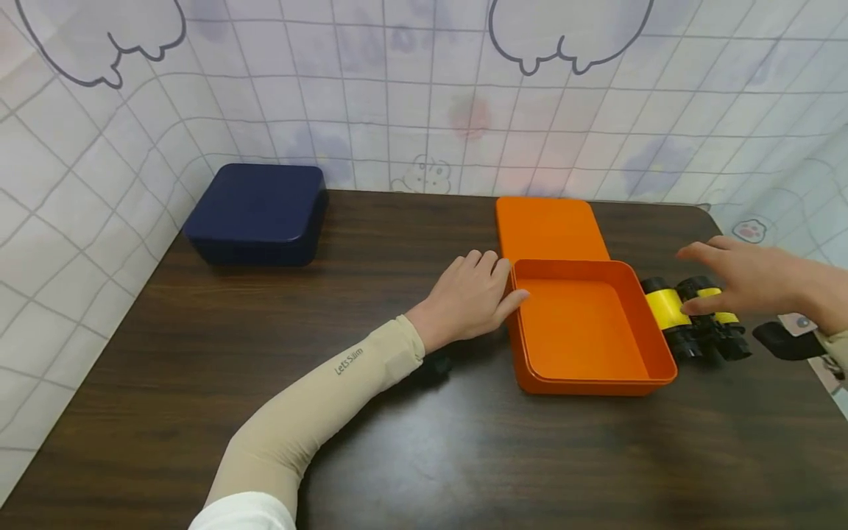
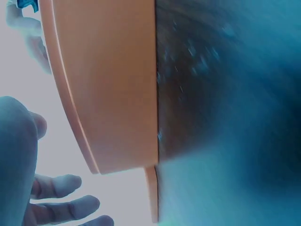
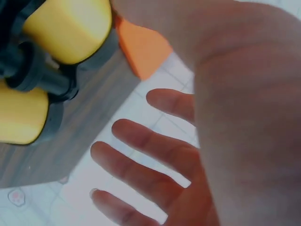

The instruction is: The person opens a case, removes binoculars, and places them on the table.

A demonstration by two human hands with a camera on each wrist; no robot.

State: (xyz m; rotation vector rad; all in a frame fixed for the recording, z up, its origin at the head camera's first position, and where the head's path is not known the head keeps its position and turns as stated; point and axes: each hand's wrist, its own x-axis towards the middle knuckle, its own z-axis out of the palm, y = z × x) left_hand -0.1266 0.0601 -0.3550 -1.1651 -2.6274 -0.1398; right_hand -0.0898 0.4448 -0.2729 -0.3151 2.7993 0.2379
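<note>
An open orange box point(image 1: 589, 331) stands right of the middle of the table, its inside bare. My left hand point(image 1: 467, 298) is at the box's left wall, thumb over the rim; whether it touches cannot be told. In the left wrist view its fingers point(image 2: 66, 210) are spread and loosely bent beside the box wall point(image 2: 103, 84). Black and yellow binoculars point(image 1: 669, 309) lie against or close to the box's right side. Over them hovers my right hand point(image 1: 755, 280), fingers spread and holding nothing. Below that hand, the right wrist view shows the yellow barrels point(image 3: 75, 33) up close.
A flat orange lid or second orange piece point(image 1: 553, 228) lies behind the box. A dark blue box point(image 1: 261, 213) sits at the back left of the brown table point(image 1: 199, 353). Patterned cloth point(image 1: 424, 103) hangs along the back and sides.
</note>
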